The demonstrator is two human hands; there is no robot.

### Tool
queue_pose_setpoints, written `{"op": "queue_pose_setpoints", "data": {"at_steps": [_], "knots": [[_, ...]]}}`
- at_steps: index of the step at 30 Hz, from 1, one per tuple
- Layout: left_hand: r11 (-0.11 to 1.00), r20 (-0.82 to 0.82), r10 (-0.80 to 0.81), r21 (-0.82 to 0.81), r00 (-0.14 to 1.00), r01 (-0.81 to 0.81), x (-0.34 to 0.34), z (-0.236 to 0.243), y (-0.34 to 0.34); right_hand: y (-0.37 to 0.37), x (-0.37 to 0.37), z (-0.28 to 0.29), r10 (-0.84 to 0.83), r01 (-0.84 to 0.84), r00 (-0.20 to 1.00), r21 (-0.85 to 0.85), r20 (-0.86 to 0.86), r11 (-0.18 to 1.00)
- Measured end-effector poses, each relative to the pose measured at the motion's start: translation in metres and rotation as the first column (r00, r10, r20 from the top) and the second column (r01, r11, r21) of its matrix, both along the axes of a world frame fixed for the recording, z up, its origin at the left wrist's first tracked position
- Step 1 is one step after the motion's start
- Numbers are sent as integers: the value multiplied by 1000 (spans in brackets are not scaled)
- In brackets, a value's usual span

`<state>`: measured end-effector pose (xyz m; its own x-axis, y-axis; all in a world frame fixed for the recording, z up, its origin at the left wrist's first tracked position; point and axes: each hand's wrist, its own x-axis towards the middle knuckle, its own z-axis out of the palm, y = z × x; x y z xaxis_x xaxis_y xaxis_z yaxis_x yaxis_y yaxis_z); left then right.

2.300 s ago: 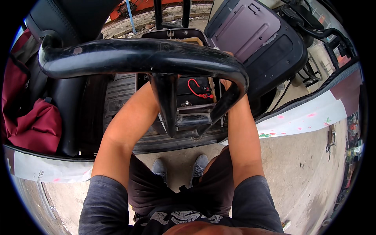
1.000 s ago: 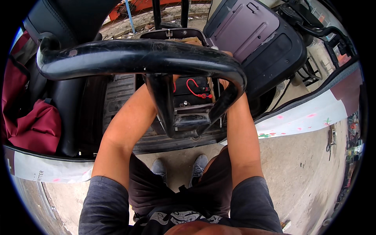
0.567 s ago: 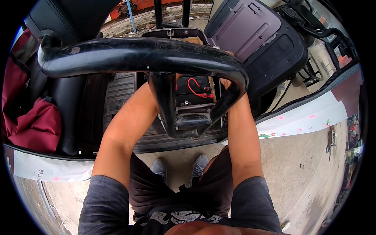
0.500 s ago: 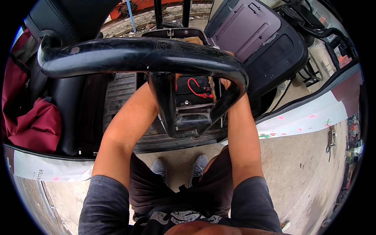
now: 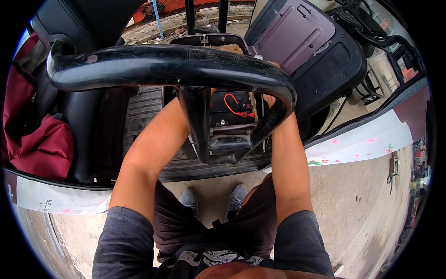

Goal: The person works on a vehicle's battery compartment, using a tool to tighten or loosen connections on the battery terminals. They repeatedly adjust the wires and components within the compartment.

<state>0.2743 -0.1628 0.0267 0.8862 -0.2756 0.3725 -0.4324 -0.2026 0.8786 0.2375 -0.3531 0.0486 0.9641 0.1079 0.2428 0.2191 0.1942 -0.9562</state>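
Both my arms reach forward under a thick black tubular bar point(image 5: 139, 67) into an open battery compartment. My left hand point(image 5: 213, 91) is almost wholly hidden behind the bar and its upright; only a sliver of skin shows near the batteries. My right hand point(image 5: 269, 99) is at the compartment's right side, mostly covered by the bar's bend, its fingers out of sight. Between the hands lie black batteries point(image 5: 223, 108) with a red cable point(image 5: 228, 103) curving to a red terminal connector point(image 5: 245, 114). A piece of brown cardboard point(image 5: 252, 107) lines the right side.
A seat base point(image 5: 334, 69) stands tipped up at the right, its underside showing. Dark red cloth point(image 5: 44, 153) lies by a black seat point(image 5: 86, 135) at left. Ribbed black flooring point(image 5: 139, 111) surrounds the compartment. A printed white cover point(image 5: 362, 144) with a zipper edges the right. Wire fencing point(image 5: 176, 23) is beyond.
The view has shifted very slightly. My arms and the batteries stay essentially where they were.
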Motion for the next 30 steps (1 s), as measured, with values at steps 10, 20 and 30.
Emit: {"op": "queue_pose_setpoints", "data": {"at_steps": [10,20,30], "knots": [[989,75,-19,146,997,8,-4,7,-11,-10,15,-9,-40,33,995,-87,-86,996],[993,-134,-72,-102,988,58,11,-12,-13,-8,12,-11,-35,34,999,-33,-27,999],[970,2,185,158,983,-183,-4,2,-16,-13,30,-17,-33,13,990,-147,-139,989]]}}
